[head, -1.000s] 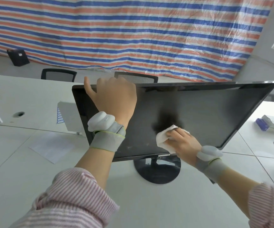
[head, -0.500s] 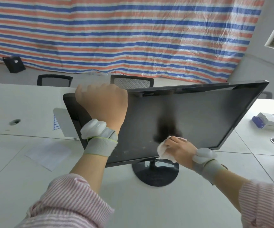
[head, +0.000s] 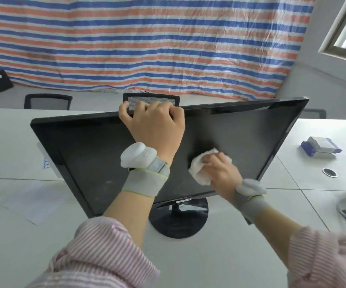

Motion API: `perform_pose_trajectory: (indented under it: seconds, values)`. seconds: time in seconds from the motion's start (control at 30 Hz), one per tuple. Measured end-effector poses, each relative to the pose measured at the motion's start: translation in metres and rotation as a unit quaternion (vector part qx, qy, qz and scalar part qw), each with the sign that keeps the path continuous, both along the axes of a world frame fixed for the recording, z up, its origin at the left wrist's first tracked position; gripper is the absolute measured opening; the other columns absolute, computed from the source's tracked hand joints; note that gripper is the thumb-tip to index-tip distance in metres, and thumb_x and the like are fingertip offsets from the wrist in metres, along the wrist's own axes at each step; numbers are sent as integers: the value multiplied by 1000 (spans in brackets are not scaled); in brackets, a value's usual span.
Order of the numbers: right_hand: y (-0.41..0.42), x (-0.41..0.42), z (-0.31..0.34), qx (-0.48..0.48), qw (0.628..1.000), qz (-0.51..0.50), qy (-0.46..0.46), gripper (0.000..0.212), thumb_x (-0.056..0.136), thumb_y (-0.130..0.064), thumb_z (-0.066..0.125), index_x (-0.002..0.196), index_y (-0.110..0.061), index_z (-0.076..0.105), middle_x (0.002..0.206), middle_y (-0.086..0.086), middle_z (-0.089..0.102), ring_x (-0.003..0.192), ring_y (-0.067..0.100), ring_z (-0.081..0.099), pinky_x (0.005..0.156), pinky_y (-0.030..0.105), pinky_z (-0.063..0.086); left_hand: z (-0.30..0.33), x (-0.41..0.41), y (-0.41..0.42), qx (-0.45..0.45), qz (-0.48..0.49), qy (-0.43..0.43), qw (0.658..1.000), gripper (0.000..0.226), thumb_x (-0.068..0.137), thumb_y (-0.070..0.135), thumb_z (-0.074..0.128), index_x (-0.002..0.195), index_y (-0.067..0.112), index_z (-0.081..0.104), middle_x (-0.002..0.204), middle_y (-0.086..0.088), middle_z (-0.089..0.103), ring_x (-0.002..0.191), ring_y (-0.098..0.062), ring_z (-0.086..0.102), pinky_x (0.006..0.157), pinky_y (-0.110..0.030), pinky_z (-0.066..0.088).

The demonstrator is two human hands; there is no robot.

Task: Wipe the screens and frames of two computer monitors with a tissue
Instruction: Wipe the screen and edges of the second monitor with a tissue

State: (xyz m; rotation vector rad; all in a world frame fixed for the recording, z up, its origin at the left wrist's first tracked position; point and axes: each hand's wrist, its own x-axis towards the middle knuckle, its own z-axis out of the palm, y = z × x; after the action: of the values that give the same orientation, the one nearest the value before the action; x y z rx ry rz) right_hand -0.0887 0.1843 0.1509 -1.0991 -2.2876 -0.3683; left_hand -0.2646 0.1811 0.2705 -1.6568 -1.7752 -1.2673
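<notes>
Currently the right hand (head: 220, 171) presses a wadded tissue (head: 199, 170) flat against the monitor (head: 97, 163) screen, right of centre; unwiped glass stretches leftward along the monitor's long axis. The left hand (head: 155, 123) grips its top edge.

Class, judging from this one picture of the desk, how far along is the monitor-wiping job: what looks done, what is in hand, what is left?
Done: nothing can be confirmed; the monitor screen shows specks along its lower left.
In hand: the left hand grips the top edge while the right hand presses a crumpled tissue against the lower middle of the screen.
Left: the rest of the screen, the frame, and a second monitor, not clearly in view.
</notes>
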Motion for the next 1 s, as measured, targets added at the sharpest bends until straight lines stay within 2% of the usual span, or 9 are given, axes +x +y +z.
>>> perform_pose_trajectory:
  seconds: [0.1,0.17,0.33,0.47,0.57,0.67,0.77,0.87,1.0]
  values:
    - [-15,16,-49,-138,987,-63,-56,38,62,-15,47,90,-16,72,103,3,52,93,24,50,74,30,50,-2,13,1,9,-5,15,1000,34,87,30,45,65,17,67,64,0,68,75,-19,60,99,-53,31]
    - [-23,28,-52,-183,980,-62,-54,34,63,-13,50,88,-19,73,93,8,59,81,30,60,60,34,55,-3,19,0,14,-8,26,1000,36,88,31,42,66,17,68,65,0,68,75,-18,60,99,-51,32]
    - [-17,38,10,-43,999,-10,6,37,59,-2,55,86,-19,71,96,0,40,79,21,41,52,22,32,3,39,6,-4,-15,27,1000,43,89,36,34,71,17,69,71,-1,70,81,-20,61,100,-49,30]
    - [-6,20,39,41,993,22,104,37,66,-1,40,80,-11,72,98,4,53,80,23,39,56,23,27,1,59,6,-2,-20,30,999,38,89,31,39,70,17,69,66,0,69,77,-20,60,95,-48,33]
    - [10,22,-12,-69,995,15,64,33,66,-14,38,76,-12,70,99,6,59,86,28,45,60,33,38,3,72,10,-6,-14,27,1000,38,88,29,39,70,16,69,66,-1,68,75,-22,59,92,-47,35]
    - [8,48,-69,-242,969,-42,-14,50,68,-36,31,99,-20,67,110,3,55,105,30,47,76,36,47,4,82,12,-20,-9,31,999,40,88,30,35,71,17,68,66,-1,67,74,-21,57,91,-45,34]
    - [-6,91,-61,-264,963,-48,26,40,64,-14,44,89,-23,74,97,7,59,95,26,50,71,31,48,1,93,11,-11,-3,40,999,40,90,29,34,71,17,68,66,0,66,73,-19,56,90,-42,33]
    - [-3,130,-27,-155,984,-48,68,43,54,2,49,81,-20,74,83,9,58,80,28,52,44,37,51,2,107,16,-20,-3,29,999,40,90,30,34,72,17,68,68,-1,68,76,-20,56,90,-42,33]
    - [8,143,32,-17,984,-34,174,35,69,-3,45,85,-16,73,88,12,58,86,20,44,47,37,50,3,135,22,-19,4,22,1000,42,89,29,34,68,16,67,64,0,66,73,-21,55,88,-40,31]
